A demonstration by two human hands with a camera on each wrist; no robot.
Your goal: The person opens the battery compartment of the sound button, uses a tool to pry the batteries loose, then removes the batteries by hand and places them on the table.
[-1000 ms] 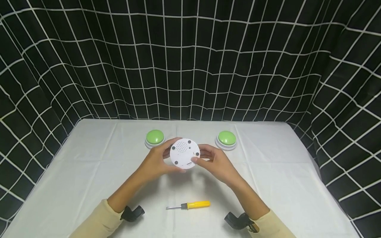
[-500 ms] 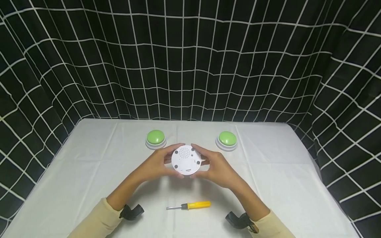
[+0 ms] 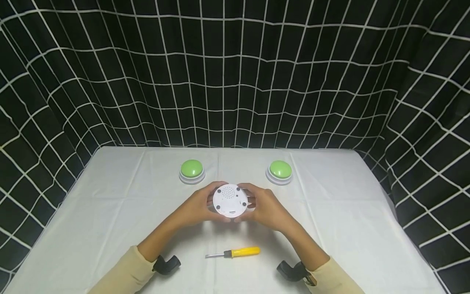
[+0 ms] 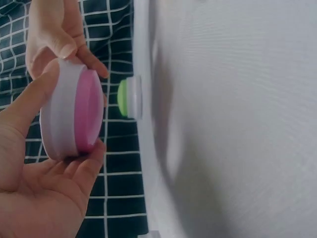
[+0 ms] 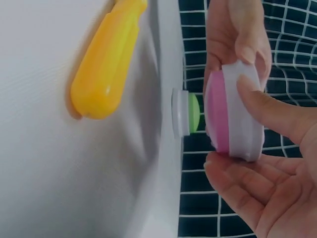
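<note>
A round push button (image 3: 230,200) is held above the table, its white underside turned up toward the head camera. Small speaker holes, several dark feet and a slot show on that underside. Both wrist views show its pink cap (image 4: 88,111) on the side facing the table. My left hand (image 3: 200,207) grips the button's left edge, thumb at the near side and fingers round the far side. On the opposite edge, my right hand (image 3: 269,209) grips it in the same manner. The fingers beneath are partly hidden in the head view.
Nearer to me on the white-covered table (image 3: 121,228) lies a yellow-handled flat screwdriver (image 3: 244,252). Two green-capped push buttons stand farther back, one at left (image 3: 191,168), one at right (image 3: 280,170). Behind the table hangs a black curtain (image 3: 231,73) with white grid lines.
Both hands have brought the button slightly lower and nearer to me. My right thumb has moved off the underside to the button's near edge. Screwdriver and green buttons have stayed put.
</note>
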